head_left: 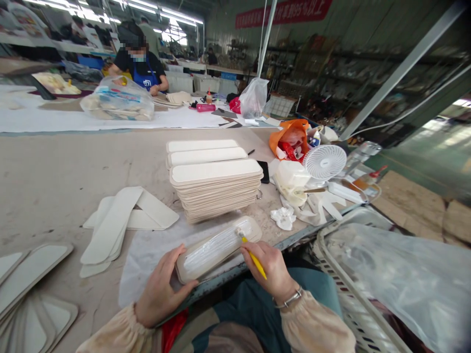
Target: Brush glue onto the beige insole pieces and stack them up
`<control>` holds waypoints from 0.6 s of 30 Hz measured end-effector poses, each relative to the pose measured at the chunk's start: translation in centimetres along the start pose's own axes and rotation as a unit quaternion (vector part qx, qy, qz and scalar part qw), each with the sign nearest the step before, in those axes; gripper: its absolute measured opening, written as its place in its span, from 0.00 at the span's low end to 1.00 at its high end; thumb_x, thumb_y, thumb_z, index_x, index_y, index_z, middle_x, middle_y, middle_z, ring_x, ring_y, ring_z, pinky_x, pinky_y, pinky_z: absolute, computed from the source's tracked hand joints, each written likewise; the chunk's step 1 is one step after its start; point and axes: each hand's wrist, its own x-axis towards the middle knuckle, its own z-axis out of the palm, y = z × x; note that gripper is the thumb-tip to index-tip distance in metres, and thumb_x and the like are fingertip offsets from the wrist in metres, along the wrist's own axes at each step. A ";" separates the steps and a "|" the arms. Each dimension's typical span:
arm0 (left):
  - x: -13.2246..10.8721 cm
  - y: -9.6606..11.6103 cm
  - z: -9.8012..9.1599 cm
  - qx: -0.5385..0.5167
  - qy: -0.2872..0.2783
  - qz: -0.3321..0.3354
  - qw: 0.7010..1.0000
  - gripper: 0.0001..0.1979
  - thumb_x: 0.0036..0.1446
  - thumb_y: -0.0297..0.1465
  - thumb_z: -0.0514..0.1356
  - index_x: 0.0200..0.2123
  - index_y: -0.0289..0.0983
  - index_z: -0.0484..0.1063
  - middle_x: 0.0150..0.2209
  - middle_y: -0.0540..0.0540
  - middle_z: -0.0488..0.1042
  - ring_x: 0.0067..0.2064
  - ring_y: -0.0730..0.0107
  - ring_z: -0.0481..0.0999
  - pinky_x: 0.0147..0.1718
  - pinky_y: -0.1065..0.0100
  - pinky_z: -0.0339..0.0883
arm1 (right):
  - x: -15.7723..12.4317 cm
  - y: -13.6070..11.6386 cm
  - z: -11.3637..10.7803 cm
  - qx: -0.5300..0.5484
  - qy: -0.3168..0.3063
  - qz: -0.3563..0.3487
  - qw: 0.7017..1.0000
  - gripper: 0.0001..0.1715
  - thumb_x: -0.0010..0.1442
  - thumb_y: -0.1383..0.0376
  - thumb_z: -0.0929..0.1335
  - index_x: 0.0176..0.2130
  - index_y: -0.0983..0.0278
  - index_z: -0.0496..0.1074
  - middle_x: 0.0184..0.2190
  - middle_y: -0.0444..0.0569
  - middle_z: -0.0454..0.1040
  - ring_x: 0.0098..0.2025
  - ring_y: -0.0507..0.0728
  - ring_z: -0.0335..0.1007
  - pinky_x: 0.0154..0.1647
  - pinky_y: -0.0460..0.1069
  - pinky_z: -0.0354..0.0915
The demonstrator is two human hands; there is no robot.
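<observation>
Left hand [162,289] grips panel [217,247] end at table edge, fingers together, steadying it. Right hand [274,272] pinches brush [253,257] pen-style, tip on glossy face. Stack [215,189] just behind, handy.

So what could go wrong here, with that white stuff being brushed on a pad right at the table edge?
1. The pad lies at the table edge, steadied only by the left hand at one end; it could slip toward the lap.
2. That hand's thumb rests on the pad's end near the white streaks and may get smeared.
3. The brush in the right hand works just before the stack of pads; a flick might spot them.
</observation>
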 end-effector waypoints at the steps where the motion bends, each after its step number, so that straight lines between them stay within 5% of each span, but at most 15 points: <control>1: 0.0 0.0 0.0 -0.002 0.001 0.002 1.000 0.35 0.50 0.44 0.63 0.58 0.36 0.56 0.53 0.37 0.69 0.53 0.53 0.72 0.51 0.56 0.69 | -0.1 -0.1 -0.2 0.004 0.010 -0.001 1.000 0.07 0.64 0.68 0.65 0.42 0.63 0.71 0.31 0.49 0.76 0.32 0.54 0.73 0.36 0.48 0.68; 7: -0.2 0.0 0.1 -0.019 -0.002 -0.001 1.000 0.35 0.51 0.42 0.63 0.58 0.35 0.55 0.54 0.36 0.68 0.54 0.52 0.71 0.52 0.54 0.68 | -0.9 0.3 -0.7 -0.044 0.056 0.013 0.997 0.07 0.63 0.69 0.64 0.41 0.64 0.71 0.31 0.51 0.76 0.32 0.55 0.73 0.36 0.49 0.69; 13: -0.7 0.3 0.2 -0.064 -0.010 -0.003 0.998 0.42 0.48 0.40 0.65 0.62 0.36 0.50 0.56 0.33 0.65 0.57 0.50 0.67 0.55 0.51 0.65 | -1.2 -1.9 1.8 0.134 0.039 -0.013 0.990 0.07 0.62 0.67 0.65 0.41 0.62 0.72 0.33 0.49 0.78 0.32 0.54 0.76 0.34 0.47 0.71; 18: -0.6 0.6 0.0 -0.100 -0.014 -0.026 0.995 0.46 0.43 0.37 0.68 0.63 0.36 0.51 0.57 0.34 0.63 0.58 0.49 0.64 0.56 0.48 0.63 | -1.3 1.6 1.4 0.112 0.106 0.223 0.962 0.18 0.59 0.52 0.65 0.33 0.63 0.73 0.20 0.44 0.73 0.20 0.54 0.71 0.23 0.46 0.67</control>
